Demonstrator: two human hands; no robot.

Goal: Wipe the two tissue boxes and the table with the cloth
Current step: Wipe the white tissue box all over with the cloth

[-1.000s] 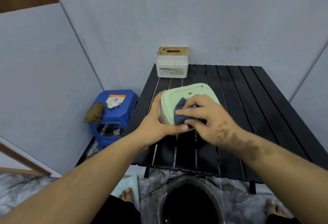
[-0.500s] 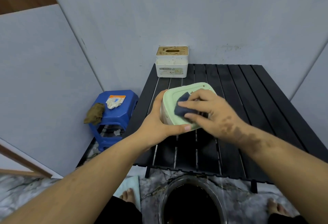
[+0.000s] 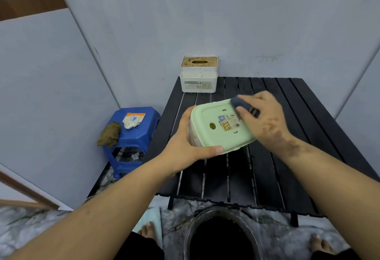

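both forearms reach forward from below. the left hand [image 3: 186, 146] is turned palm inward, thumb stretched along the near edge of what it grips. the right hand [image 3: 265, 119] lies palm down, fingers curled, its back marked with dark blotches.

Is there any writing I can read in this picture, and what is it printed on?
Sticker on the green box: a barcode and small print, too blurred to read.
Label on the white box: too small to read.
Orange packet on the blue stool: print unreadable.
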